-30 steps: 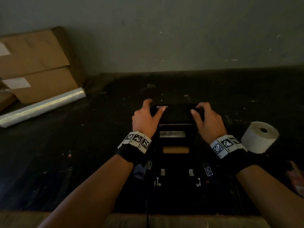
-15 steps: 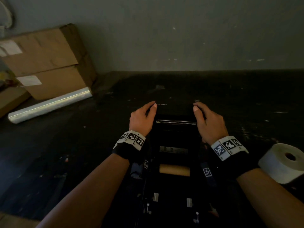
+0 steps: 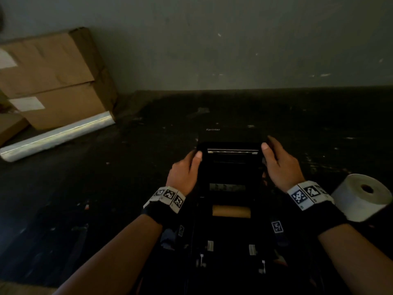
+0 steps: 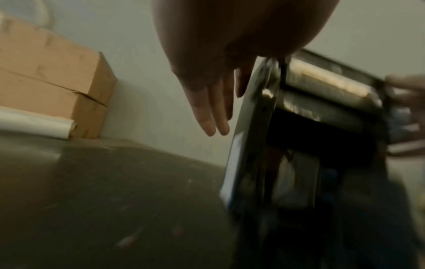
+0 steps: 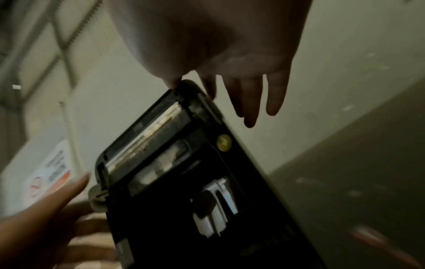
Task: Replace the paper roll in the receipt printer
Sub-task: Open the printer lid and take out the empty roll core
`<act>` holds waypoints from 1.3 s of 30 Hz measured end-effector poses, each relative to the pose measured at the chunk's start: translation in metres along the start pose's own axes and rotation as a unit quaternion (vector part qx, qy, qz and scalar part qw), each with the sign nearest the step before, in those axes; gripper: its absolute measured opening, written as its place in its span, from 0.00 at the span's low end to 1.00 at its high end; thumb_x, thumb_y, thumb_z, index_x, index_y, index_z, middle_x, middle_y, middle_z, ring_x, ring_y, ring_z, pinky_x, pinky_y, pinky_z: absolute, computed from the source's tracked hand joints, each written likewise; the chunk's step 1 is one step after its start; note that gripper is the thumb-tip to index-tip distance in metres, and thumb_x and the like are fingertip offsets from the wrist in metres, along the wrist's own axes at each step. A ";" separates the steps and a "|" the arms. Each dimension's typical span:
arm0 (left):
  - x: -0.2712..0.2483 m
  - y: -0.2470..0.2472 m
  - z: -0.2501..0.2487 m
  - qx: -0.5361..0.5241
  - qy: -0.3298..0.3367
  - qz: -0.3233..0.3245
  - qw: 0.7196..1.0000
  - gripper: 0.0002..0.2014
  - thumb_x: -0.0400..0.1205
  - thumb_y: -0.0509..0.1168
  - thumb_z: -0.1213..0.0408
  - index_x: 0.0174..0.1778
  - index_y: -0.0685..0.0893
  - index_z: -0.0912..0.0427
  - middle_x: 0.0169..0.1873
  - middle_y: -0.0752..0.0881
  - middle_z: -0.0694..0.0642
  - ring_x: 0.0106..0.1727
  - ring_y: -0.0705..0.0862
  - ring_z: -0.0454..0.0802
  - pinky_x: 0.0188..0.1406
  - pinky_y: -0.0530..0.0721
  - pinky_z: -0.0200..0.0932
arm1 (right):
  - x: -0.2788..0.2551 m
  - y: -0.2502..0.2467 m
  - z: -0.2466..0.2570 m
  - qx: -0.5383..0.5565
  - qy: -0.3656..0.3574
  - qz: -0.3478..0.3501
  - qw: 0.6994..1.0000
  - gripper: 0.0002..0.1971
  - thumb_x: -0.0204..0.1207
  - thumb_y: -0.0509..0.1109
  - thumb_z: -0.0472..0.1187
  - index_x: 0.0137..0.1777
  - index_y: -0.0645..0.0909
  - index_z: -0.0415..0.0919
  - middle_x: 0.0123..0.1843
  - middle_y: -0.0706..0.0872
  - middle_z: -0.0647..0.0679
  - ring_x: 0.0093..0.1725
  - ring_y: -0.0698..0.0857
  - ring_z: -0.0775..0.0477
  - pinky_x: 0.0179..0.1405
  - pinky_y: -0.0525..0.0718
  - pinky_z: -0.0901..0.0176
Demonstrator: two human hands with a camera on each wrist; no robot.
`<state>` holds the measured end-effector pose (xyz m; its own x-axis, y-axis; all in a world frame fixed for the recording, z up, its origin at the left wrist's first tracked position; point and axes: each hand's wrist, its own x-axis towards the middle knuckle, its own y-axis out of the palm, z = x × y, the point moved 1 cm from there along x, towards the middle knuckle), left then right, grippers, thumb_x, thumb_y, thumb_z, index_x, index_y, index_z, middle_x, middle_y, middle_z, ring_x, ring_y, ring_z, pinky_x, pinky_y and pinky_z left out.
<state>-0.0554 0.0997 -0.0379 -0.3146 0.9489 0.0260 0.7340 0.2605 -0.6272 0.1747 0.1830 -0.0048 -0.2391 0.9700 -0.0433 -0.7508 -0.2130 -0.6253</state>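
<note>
Printer: the black receipt printer (image 3: 231, 209) sits on the dark desk (image 3: 106, 188) directly in front of the person, with its lid (image 3: 232, 158) swung up and open toward the wall.
Lid: a shiny roller bar runs across its raised edge; the word "Xprinter" shows faintly just beyond it.
Paper bay: a bare brown cardboard core (image 3: 231, 211) lies crosswise in the open compartment, with no paper visible on it.
New roll: a full white paper roll (image 3: 359, 196) lies on the desk to the right of the printer, just beside the right wrist, its hollow centre facing up and toward the camera.
Left hand: the left hand (image 3: 184, 171) grasps the lid's left side, thumb pressed on the inner face near the roller bar; in the left wrist view the fingers (image 4: 211, 116) reach straight down behind the lid's outer edge.
Right hand: the right hand (image 3: 280, 165) holds the lid's right side the same way, thumb on the inner corner; the right wrist view shows its fingers (image 5: 251, 102) extended past the back of the lid, though blur makes it hard to tell how firmly they press.
Surroundings: cardboard boxes (image 3: 51, 81) are stacked against the wall at far left, with a roll of clear film (image 3: 57, 137) lying on the desk in front of them.
</note>
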 end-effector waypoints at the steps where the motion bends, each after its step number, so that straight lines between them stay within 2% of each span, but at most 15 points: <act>1: -0.006 0.004 0.008 0.019 -0.005 0.020 1.000 0.24 0.85 0.45 0.44 0.68 0.76 0.49 0.50 0.85 0.45 0.51 0.85 0.40 0.53 0.82 0.39 | -0.004 0.002 -0.006 -0.015 0.017 0.003 1.000 0.28 0.79 0.46 0.61 0.77 0.62 0.52 0.70 0.79 0.42 0.69 0.78 0.39 0.69 0.71 0.50; 3: -0.015 0.013 0.025 0.054 0.000 0.055 0.997 0.23 0.84 0.46 0.42 0.59 0.81 0.50 0.51 0.87 0.51 0.54 0.86 0.47 0.58 0.83 0.47 | -0.013 0.009 -0.022 -0.059 0.039 0.022 0.997 0.28 0.79 0.47 0.61 0.73 0.69 0.49 0.70 0.80 0.42 0.70 0.77 0.38 0.69 0.70 0.51; 5: -0.024 0.022 0.037 0.082 0.014 0.083 0.993 0.21 0.82 0.48 0.40 0.48 0.80 0.49 0.44 0.86 0.51 0.51 0.87 0.51 0.54 0.84 0.48 | -0.023 0.019 -0.038 -0.112 0.043 0.076 0.990 0.28 0.79 0.48 0.61 0.70 0.73 0.48 0.72 0.79 0.42 0.72 0.75 0.38 0.71 0.68 0.52; 6: -0.027 0.024 0.041 0.091 0.020 0.095 0.991 0.21 0.81 0.49 0.38 0.48 0.80 0.49 0.44 0.85 0.50 0.50 0.87 0.50 0.53 0.85 0.47 | -0.029 0.024 -0.045 -0.131 0.041 0.115 0.984 0.28 0.79 0.49 0.62 0.71 0.73 0.49 0.74 0.77 0.43 0.73 0.74 0.39 0.72 0.67 0.52; 8: -0.033 0.029 0.046 0.111 0.023 0.125 0.986 0.27 0.79 0.48 0.35 0.57 0.81 0.49 0.54 0.85 0.52 0.55 0.85 0.49 0.59 0.84 0.51 | -0.039 0.032 -0.054 -0.154 0.019 0.180 0.971 0.28 0.79 0.50 0.62 0.74 0.70 0.49 0.78 0.71 0.45 0.76 0.70 0.40 0.74 0.65 0.52; 11: -0.039 0.037 0.047 0.141 0.014 0.176 0.974 0.30 0.80 0.51 0.36 0.69 0.78 0.52 0.70 0.76 0.56 0.69 0.77 0.53 0.69 0.77 0.52 | -0.053 0.045 -0.062 -0.195 -0.011 0.216 0.957 0.30 0.77 0.53 0.63 0.74 0.70 0.48 0.79 0.68 0.46 0.76 0.69 0.42 0.75 0.66 0.51; 14: -0.043 0.042 0.046 0.158 0.013 0.182 0.971 0.32 0.79 0.50 0.34 0.70 0.78 0.51 0.72 0.72 0.58 0.72 0.74 0.55 0.72 0.74 0.54 | -0.063 0.059 -0.070 -0.281 -0.019 0.223 0.933 0.35 0.74 0.58 0.64 0.78 0.63 0.47 0.82 0.59 0.45 0.78 0.64 0.40 0.77 0.64 0.41; 17: -0.047 0.045 0.049 0.199 0.005 0.219 0.955 0.32 0.79 0.48 0.34 0.73 0.76 0.49 0.76 0.63 0.58 0.75 0.70 0.58 0.74 0.73 0.55 | -0.068 0.066 -0.072 -0.317 -0.005 0.234 0.919 0.34 0.77 0.58 0.58 0.80 0.54 0.48 0.84 0.53 0.44 0.81 0.59 0.39 0.78 0.55 0.34; 20: -0.051 0.049 0.053 0.212 0.016 0.232 0.949 0.28 0.82 0.50 0.40 0.74 0.74 0.48 0.79 0.59 0.60 0.76 0.69 0.61 0.75 0.72 0.58 | -0.069 0.068 -0.067 -0.331 0.014 0.238 0.913 0.30 0.80 0.55 0.52 0.80 0.54 0.47 0.84 0.51 0.43 0.82 0.55 0.38 0.79 0.53 0.33; 24: -0.053 0.052 0.047 0.177 0.000 0.210 0.962 0.24 0.84 0.50 0.46 0.69 0.79 0.55 0.74 0.67 0.63 0.71 0.74 0.61 0.75 0.72 0.57 | -0.071 0.064 -0.052 -0.337 0.006 0.219 0.915 0.26 0.80 0.54 0.42 0.78 0.60 0.43 0.84 0.53 0.43 0.81 0.57 0.40 0.78 0.54 0.34; 26: -0.053 0.050 0.039 0.159 -0.007 0.196 0.968 0.25 0.85 0.50 0.48 0.63 0.82 0.61 0.70 0.72 0.65 0.66 0.78 0.61 0.72 0.74 0.55 | -0.071 0.058 -0.044 -0.336 -0.008 0.218 0.916 0.21 0.79 0.55 0.38 0.72 0.67 0.38 0.79 0.63 0.40 0.76 0.66 0.39 0.74 0.63 0.41; 28: -0.051 0.044 0.031 0.137 0.001 0.174 0.975 0.24 0.86 0.50 0.50 0.57 0.83 0.67 0.64 0.78 0.67 0.62 0.81 0.61 0.68 0.76 0.52 | -0.073 0.052 -0.036 -0.331 -0.022 0.219 0.917 0.14 0.80 0.54 0.35 0.63 0.73 0.33 0.68 0.76 0.35 0.66 0.77 0.37 0.63 0.74 0.49; 31: -0.046 0.034 0.020 0.098 0.005 0.148 0.984 0.25 0.86 0.51 0.51 0.48 0.83 0.69 0.49 0.86 0.69 0.52 0.86 0.62 0.57 0.82 0.52 | -0.076 0.042 -0.022 -0.316 -0.032 0.198 0.928 0.11 0.80 0.56 0.34 0.57 0.76 0.31 0.60 0.82 0.33 0.60 0.82 0.34 0.57 0.78 0.52; 36: -0.042 0.017 0.001 0.041 -0.008 0.149 0.988 0.23 0.86 0.50 0.48 0.43 0.80 0.63 0.37 0.82 0.59 0.43 0.83 0.55 0.45 0.79 0.47 | -0.077 0.025 0.000 -0.266 -0.029 0.174 0.948 0.12 0.81 0.57 0.38 0.53 0.80 0.34 0.57 0.83 0.35 0.55 0.84 0.36 0.53 0.78 0.53; 39: -0.038 0.006 -0.007 0.029 -0.016 0.146 0.989 0.25 0.85 0.51 0.46 0.46 0.82 0.65 0.39 0.82 0.59 0.42 0.81 0.51 0.43 0.76 0.43 | -0.080 0.012 0.012 -0.230 -0.059 0.154 0.959 0.10 0.81 0.59 0.38 0.53 0.81 0.37 0.54 0.85 0.39 0.50 0.84 0.42 0.50 0.79 0.55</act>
<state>-0.0351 0.0659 -0.0373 -0.1145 0.9756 -0.1875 0.7607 -0.0353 -0.6481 0.1780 0.1016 0.0005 -0.4937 0.8438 -0.2102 -0.2888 -0.3871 -0.8756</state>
